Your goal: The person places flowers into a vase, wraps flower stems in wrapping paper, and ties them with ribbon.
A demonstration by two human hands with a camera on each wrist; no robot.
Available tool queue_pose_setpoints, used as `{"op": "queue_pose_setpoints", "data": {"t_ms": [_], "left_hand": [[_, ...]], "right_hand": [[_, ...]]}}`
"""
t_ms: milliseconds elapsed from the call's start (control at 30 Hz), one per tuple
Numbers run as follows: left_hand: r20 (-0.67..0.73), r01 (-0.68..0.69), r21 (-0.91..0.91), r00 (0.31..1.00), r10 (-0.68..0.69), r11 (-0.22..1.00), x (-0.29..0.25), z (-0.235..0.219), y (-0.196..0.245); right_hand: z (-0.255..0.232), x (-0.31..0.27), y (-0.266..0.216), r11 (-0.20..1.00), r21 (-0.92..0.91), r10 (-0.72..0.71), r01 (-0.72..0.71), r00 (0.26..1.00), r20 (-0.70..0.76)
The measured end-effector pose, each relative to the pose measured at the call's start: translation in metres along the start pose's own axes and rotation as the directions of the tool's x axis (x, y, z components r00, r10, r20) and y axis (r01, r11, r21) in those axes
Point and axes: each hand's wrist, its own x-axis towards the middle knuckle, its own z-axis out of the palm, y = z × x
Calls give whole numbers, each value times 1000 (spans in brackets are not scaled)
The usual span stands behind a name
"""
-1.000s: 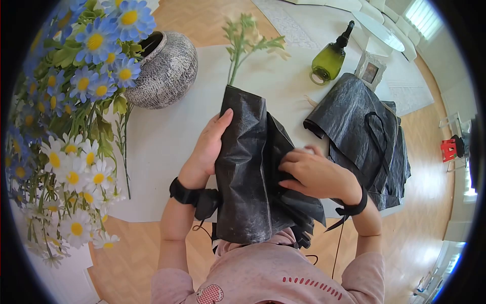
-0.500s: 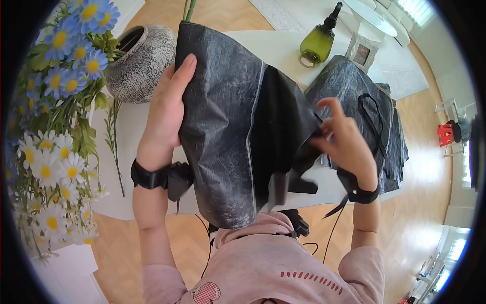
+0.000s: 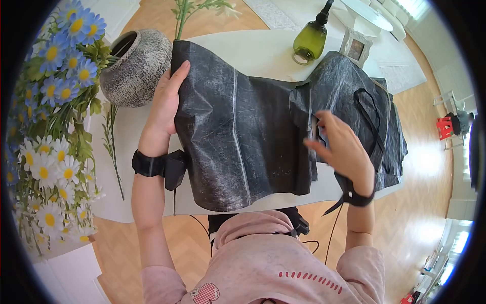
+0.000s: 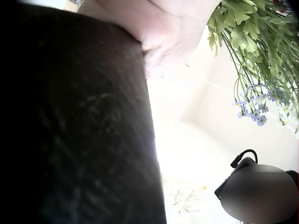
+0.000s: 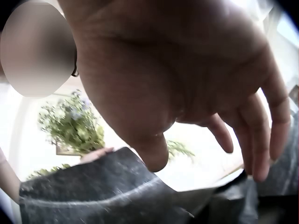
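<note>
My left hand (image 3: 166, 101) grips the left edge of a creased black sheet (image 3: 263, 116), its thumb lying on the front face. Green stems with pale blossoms (image 3: 181, 19) stick out of the sheet's top left corner; their lower ends are hidden. The sheet spreads to the right, with a pale crease down it and a bent-over right edge. Over that edge is my right hand (image 3: 347, 147), its fingers spread and nothing held between them. From the right wrist view, the loose fingers (image 5: 254, 135) hang just above the sheet.
Behind the right hand lies a second black sheet (image 3: 341, 81) with a thin strap (image 3: 377, 119). A green bottle (image 3: 310, 43) and picture frame (image 3: 356, 47) stand at the back. Left are a textured grey vase (image 3: 142, 68), blue flowers (image 3: 66, 55), white daisies (image 3: 45, 172) and a green stem (image 3: 112, 147).
The sheet, earlier folded together round the stems, has been opened out to the right. My left hand moved left with it. My right hand let go of the sheet's edge and moved right.
</note>
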Motion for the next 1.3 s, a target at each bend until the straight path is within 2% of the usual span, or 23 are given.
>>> {"op": "queue_pose_setpoints", "data": {"t_ms": [133, 200, 267, 333, 367, 400, 433, 467, 500, 533, 600, 700, 800, 867, 900, 967, 1000, 1067, 1100, 1167, 1200, 1267, 1300], "left_hand": [[-16, -33, 10, 999, 34, 999, -2, -5, -4], [-7, -52, 12, 999, 52, 999, -7, -4, -6], [7, -77, 16, 997, 77, 997, -10, -1, -8], [51, -68, -18, 996, 69, 998, -14, -1, -14], [85, -76, -11, 993, 76, 997, -15, -1, -16], [84, -78, -10, 993, 78, 997, -16, -2, -19], [95, -63, 46, 994, 58, 997, -16, -3, -25], [105, -49, 104, 994, 38, 993, -15, -4, -31], [119, -71, 178, 992, 50, 981, -13, -7, -39], [116, -72, 177, 992, 52, 982, -12, -10, -48], [164, -149, 294, 981, 104, 944, -10, -13, -67], [156, -162, 271, 980, 122, 949, -14, -10, -82], [161, -148, 247, 981, 110, 958, -12, -19, -97], [182, 64, 346, 974, -134, 936, -10, -25, -103], [182, 62, 346, 974, -132, 936, -5, -31, -106], [269, 276, 411, 874, -405, 869, 7, -35, -101], [268, 270, 407, 878, -397, 873, 14, -35, -99], [66, 476, 367, 843, -533, 799, 27, -18, -79], [49, 441, 416, 862, -504, 795, 37, -17, -82], [80, 451, 320, 864, -498, 833, 62, -23, -103], [112, 470, 254, 854, -508, 845, 73, -26, -115], [97, 410, 257, 890, -446, 875, 80, -18, -114], [92, 383, 201, 909, -407, 902, 82, -16, -112]], "right_hand": [[35, 16, 33, 992, -28, 118, -121, 988, -100], [45, 21, 33, 930, 330, 125, -160, 984, 125], [56, 22, 35, 940, 327, 71, -95, 994, 85], [63, 21, 32, 923, 360, 144, -140, 989, 16], [74, 24, 41, 878, 470, 133, -88, 989, -63], [74, 21, 50, 879, 470, 131, -86, 989, -64], [67, 20, 50, 651, 729, 230, -213, 970, 79], [58, 18, 49, 337, 882, 271, -330, 931, 245], [43, 15, 49, 308, 872, 282, -381, 911, 299], [35, 11, 52, 267, 905, 297, -331, 922, 249], [5, 0, 39, 99, 935, 247, -339, 919, 307], [-10, -21, 40, 125, 959, 220, -253, 950, 221], [-6, -33, 47, 196, 940, 221, -278, 947, 234], [6, -38, 50, 213, 930, 238, -299, 939, 247], [9, -39, 48, 234, 920, 250, -315, 934, 256], [7, -42, 42, 270, 906, 236, -326, 935, 266], [5, -43, 38, 307, 890, 223, -337, 935, 277], [-2, -46, 25, 300, 895, 198, -331, 939, 281], [-8, -49, 19, 298, 893, 189, -339, 937, 293], [-21, -52, 9, 363, 868, 180, -338, 940, 291], [-23, -56, 1, 357, 880, 216, -313, 944, 248], [-26, -73, 7, 478, 864, 197, -158, 978, 71], [-27, -72, 8, 485, 861, 187, -155, 980, 71]]}}
